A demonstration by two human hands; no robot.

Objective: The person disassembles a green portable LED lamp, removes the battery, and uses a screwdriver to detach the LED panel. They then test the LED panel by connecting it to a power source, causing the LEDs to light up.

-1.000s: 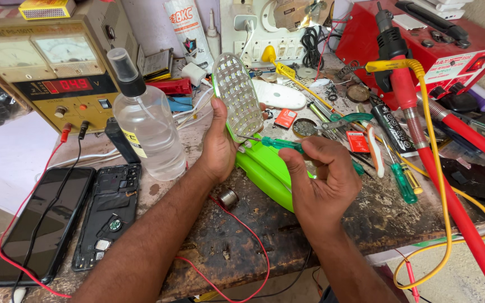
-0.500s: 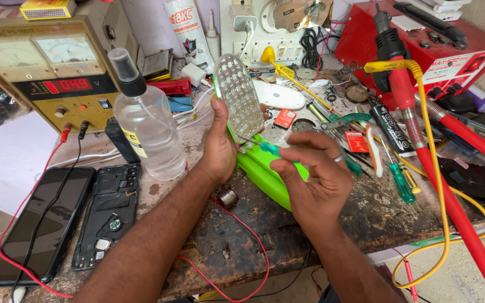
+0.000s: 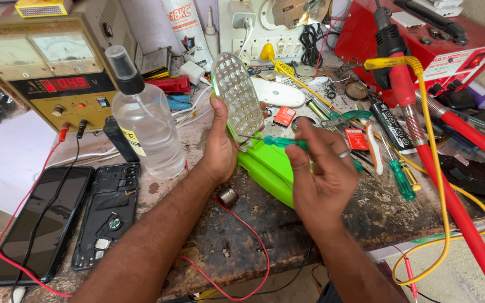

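Since a moment ago the right hand (image 3: pixel 322 168) has slid lower right, fingers pinching a green-handled screwdriver (image 3: pixel 273 141) whose long axis runs nearly level, tip pointing left at the lamp panel (image 3: pixel 238 96). Fingers of the left hand (image 3: pixel 220 147) clasp that panel at centre frame, standing upright, leaning toward upper left above the green lamp body (image 3: pixel 268 168). Around them, a stained, cluttered workbench (image 3: pixel 265 224) carries a clear spray bottle (image 3: pixel 144 120) at left. Rows of small cells cover the pale panel.

Spray bottle (image 3: pixel 148 126) blocks the left; tools (image 3: pixel 391 163) crowd the right; near bench edge (image 3: pixel 254 255) seems open.
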